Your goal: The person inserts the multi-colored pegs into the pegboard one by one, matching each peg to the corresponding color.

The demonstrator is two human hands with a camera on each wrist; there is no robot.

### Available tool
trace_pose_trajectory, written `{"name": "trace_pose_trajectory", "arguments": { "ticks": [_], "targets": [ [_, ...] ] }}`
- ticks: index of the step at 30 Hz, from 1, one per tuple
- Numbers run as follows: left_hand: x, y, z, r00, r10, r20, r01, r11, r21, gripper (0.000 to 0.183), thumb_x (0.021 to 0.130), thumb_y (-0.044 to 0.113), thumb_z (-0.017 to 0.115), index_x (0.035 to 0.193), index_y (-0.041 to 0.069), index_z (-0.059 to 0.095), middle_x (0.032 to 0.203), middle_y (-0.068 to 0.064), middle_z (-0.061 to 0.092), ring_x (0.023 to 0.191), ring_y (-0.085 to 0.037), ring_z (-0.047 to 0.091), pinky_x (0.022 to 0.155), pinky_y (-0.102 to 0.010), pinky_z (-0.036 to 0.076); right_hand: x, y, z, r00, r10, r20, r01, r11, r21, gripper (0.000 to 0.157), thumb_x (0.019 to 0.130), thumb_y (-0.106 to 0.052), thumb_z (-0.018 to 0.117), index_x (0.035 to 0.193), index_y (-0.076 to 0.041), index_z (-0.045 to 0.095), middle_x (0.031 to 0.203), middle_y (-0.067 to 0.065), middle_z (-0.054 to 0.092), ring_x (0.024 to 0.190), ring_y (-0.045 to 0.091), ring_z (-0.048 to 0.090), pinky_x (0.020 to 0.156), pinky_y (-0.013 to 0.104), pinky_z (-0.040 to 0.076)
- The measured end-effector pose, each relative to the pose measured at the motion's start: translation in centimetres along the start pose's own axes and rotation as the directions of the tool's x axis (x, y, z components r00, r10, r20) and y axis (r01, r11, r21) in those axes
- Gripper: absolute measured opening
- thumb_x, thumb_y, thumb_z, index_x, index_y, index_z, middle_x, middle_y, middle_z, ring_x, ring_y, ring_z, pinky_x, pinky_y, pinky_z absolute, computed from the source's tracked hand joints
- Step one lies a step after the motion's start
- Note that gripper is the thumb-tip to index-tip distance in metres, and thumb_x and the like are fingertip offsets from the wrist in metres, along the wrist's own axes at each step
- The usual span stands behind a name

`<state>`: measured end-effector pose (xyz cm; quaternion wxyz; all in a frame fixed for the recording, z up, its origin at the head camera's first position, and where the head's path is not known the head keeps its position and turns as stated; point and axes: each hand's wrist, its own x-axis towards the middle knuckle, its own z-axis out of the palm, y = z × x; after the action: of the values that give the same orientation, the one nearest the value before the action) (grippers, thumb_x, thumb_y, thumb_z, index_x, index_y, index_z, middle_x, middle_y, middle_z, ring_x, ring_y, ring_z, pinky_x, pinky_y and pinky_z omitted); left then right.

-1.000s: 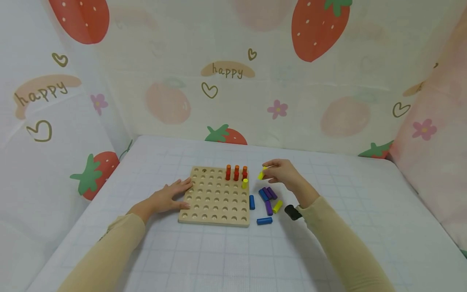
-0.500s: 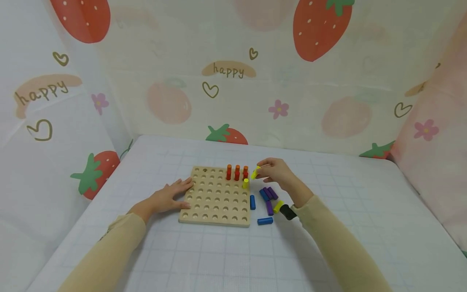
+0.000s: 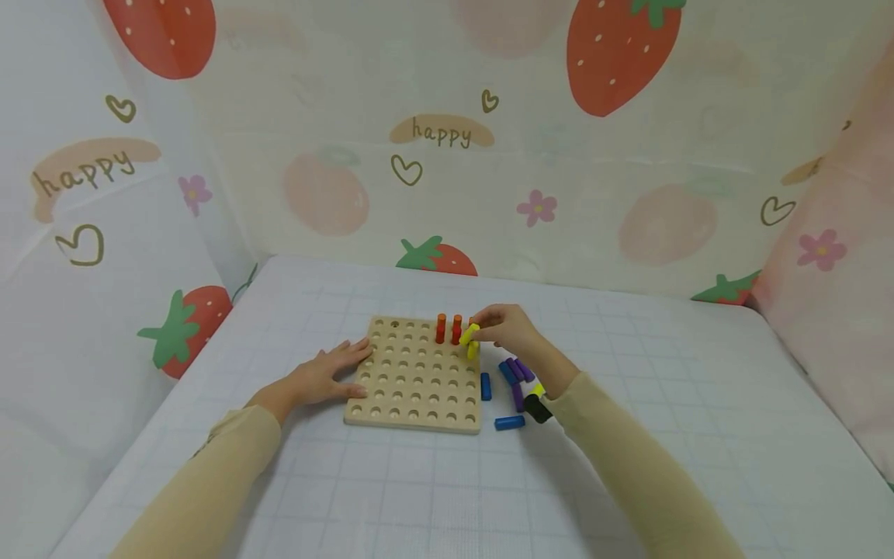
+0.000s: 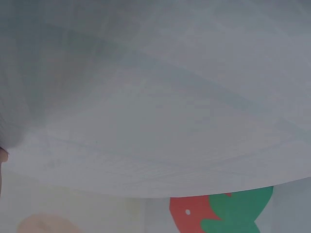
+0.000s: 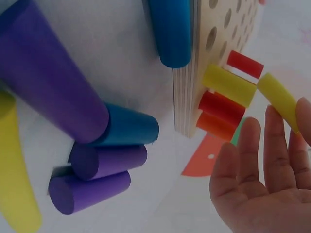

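My right hand pinches a yellow peg between thumb and fingers, tilted over the far right corner of a wooden pegboard. Just beside it, a second yellow peg stands in a hole at the board's right edge. Behind these, red pegs and orange pegs stand in the far rows. My left hand rests on the board's left edge with fingers spread; the left wrist view shows only a fingertip at its border.
Right of the board lie blue pegs, purple pegs and another yellow peg, partly hidden by the black band at my right wrist. A strawberry-print cloth hangs behind the white table.
My right hand has carried the yellow peg leftward, from beside the board to above its far right corner. The left hand stays at the board's edge.
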<state>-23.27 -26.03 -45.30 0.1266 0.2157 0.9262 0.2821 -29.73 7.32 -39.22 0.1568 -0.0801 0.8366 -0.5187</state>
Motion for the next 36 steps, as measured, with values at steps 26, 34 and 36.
{"name": "trace_pose_trajectory", "arguments": {
  "ticks": [26,34,36],
  "targets": [
    [-0.2,0.3,-0.1,1.0,0.012,-0.011,-0.012,1.0,-0.013,0.084,0.088,0.043,0.068,0.151,0.001,0.03,0.159,-0.019,0.017,0.144,-0.045,0.008,0.109,-0.069,0.0,0.7,0.4,2.6,0.999,-0.03,-0.032,0.021,0.971,-0.237,0.013,0.083,-0.006,0.077,0.095,-0.003,0.073,0.101,0.01,0.063,0.09,0.023,0.052,0.072,0.029,0.043],
    [-0.2,0.2,-0.1,1.0,0.009,-0.004,-0.009,1.0,-0.019,0.087,0.088,0.047,0.067,0.152,0.002,0.029,0.159,-0.018,0.016,0.144,-0.045,0.006,0.109,-0.068,-0.001,0.5,0.2,2.5,1.0,0.006,-0.017,-0.01,0.967,-0.256,0.025,0.084,-0.01,0.077,0.108,-0.006,0.074,0.128,0.014,0.059,0.097,0.025,0.052,0.075,0.031,0.045],
    [-0.3,0.3,-0.1,1.0,0.009,-0.004,-0.009,1.0,-0.017,0.087,0.088,0.046,0.067,0.152,0.001,0.029,0.159,-0.018,0.016,0.144,-0.045,0.006,0.109,-0.068,-0.001,0.4,0.2,2.2,1.0,0.018,-0.018,-0.022,0.971,-0.237,0.028,0.084,-0.011,0.078,0.111,-0.007,0.074,0.12,0.013,0.061,0.092,0.023,0.051,0.071,0.029,0.044]
  ]
}}
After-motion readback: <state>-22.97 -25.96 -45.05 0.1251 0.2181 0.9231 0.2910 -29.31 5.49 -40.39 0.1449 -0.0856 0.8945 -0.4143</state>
